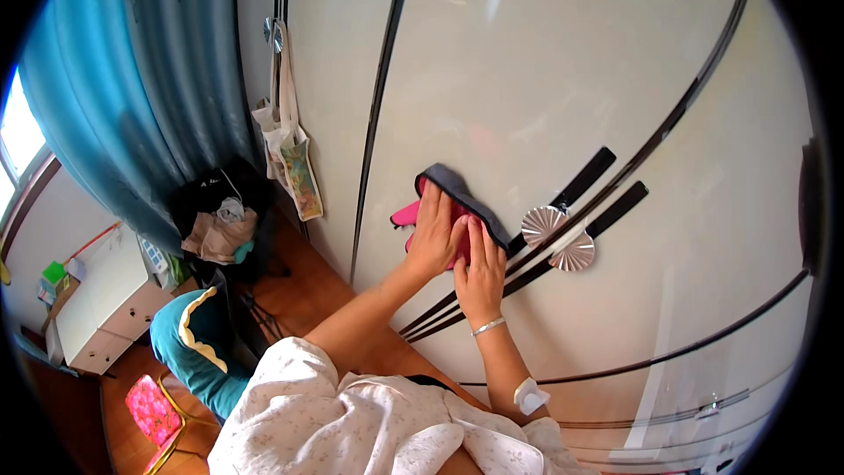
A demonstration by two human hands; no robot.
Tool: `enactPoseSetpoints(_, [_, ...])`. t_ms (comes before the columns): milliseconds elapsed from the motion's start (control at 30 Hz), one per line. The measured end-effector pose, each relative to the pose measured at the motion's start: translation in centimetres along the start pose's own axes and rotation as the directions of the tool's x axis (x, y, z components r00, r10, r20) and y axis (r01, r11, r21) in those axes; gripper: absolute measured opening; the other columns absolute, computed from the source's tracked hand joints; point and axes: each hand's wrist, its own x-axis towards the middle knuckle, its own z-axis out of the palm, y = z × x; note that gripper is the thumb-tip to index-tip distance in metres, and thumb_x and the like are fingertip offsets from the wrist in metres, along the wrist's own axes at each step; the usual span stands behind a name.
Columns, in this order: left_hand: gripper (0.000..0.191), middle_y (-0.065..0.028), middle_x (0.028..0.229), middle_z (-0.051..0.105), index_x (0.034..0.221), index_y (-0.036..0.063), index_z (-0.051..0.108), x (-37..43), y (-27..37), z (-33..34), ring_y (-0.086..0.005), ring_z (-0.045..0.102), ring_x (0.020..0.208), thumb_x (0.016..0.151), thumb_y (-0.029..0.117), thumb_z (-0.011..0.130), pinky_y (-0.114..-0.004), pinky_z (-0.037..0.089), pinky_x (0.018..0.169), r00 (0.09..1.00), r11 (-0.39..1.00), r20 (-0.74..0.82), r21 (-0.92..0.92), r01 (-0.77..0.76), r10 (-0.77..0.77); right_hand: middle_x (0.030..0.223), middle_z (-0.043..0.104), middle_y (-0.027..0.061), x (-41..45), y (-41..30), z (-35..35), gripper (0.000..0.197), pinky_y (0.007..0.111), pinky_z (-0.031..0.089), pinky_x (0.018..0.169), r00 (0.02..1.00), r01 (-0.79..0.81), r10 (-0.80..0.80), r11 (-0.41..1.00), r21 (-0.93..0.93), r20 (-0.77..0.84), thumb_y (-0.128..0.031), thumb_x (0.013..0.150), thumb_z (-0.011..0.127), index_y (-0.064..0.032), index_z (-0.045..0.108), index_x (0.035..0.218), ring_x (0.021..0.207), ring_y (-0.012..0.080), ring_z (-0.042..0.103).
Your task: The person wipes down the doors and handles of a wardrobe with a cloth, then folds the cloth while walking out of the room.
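Observation:
A pink cloth with a grey reverse and dark edging (473, 198) lies bunched against the glossy cream wardrobe door (527, 99). My left hand (435, 231) presses on its pink side, fingers extended and close together. Beside it, my right hand (480, 270) holds the cloth's lower right part to the door, its fingers nearly touching the left hand. A bracelet (488, 326) circles the right wrist. Just right of the cloth are two round, fluted metallic handles (544, 224) on dark strips, either side of the door seam.
Fabric bags (290, 152) hang from another wardrobe handle at left. Below the blue curtain (132, 79), clothes (221, 234) are piled on something black. A teal cushion-like item (191, 343), a pink floral chair (155, 409) and a white drawer cabinet (109, 316) stand at lower left.

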Motion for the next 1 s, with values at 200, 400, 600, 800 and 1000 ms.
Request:
enactPoseSetpoints(200, [0.071,-0.0361,0.152,0.026,0.141,-0.0136,0.037,8.4,-1.0,-1.9,-0.0560,0.017,0.144,0.094,0.035,0.060,-0.063,0.012,0.119,0.948,0.921,-0.009,0.240,-0.308,0.320,0.154,0.039,0.0239,4.8,-2.6,0.4,0.070,0.048,0.037,0.110,0.986,0.061,-0.029,0.979,0.192,-0.165,-0.005,0.089,0.062,-0.0021,0.034,0.153,0.134,0.0429,0.045])
enactPoseSetpoints(400, [0.077,-0.0311,0.149,0.035,0.137,-0.0118,0.044,17.4,-1.3,-6.2,-0.0491,0.022,0.146,0.087,0.042,0.065,-0.062,0.010,0.120,0.846,0.789,-0.046,0.392,-0.474,0.531,0.158,0.033,0.0239,10.6,-4.5,1.2,0.066,0.047,0.034,0.113,0.963,0.150,-0.104,0.973,0.175,-0.248,-0.007,0.092,0.061,-0.0024,0.037,0.152,0.140,0.0407,0.039])
enactPoseSetpoints(600, [0.077,-0.0302,0.153,0.030,0.142,-0.0124,0.039,17.7,-7.3,-7.7,-0.0489,0.020,0.146,0.087,0.037,0.061,-0.060,0.009,0.122,0.909,0.909,-0.278,0.368,-0.197,0.310,0.158,0.036,0.0160,14.1,-6.8,4.2,0.067,0.044,0.039,0.109,0.974,0.193,-0.147,0.935,0.298,-0.171,-0.006,0.090,0.062,-0.0057,0.038,0.152,0.136,0.0362,0.045])
enactPoseSetpoints(800, [0.081,-0.0310,0.156,0.023,0.149,-0.0096,0.030,13.8,-11.7,-5.7,-0.0509,0.016,0.146,0.090,0.039,0.059,-0.058,0.011,0.123,0.938,0.962,-0.319,0.268,-0.051,0.138,0.158,0.038,0.0131,12.8,-6.6,7.8,0.068,0.043,0.045,0.102,0.990,0.141,-0.140,0.934,0.328,-0.026,-0.003,0.087,0.063,-0.0076,0.041,0.151,0.126,0.0347,0.053])
enactPoseSetpoints(1000, [0.080,-0.0321,0.160,0.016,0.153,-0.0088,0.021,5.5,-16.6,-2.5,-0.0497,0.011,0.149,0.094,0.034,0.055,-0.054,0.007,0.124,0.905,0.963,-0.344,0.014,0.271,-0.250,0.154,0.042,0.0143,9.4,-5.9,9.8,0.073,0.043,0.039,0.112,0.984,0.041,-0.099,0.937,0.346,0.150,-0.005,0.087,0.064,-0.0117,0.037,0.154,0.137,0.0360,0.044])
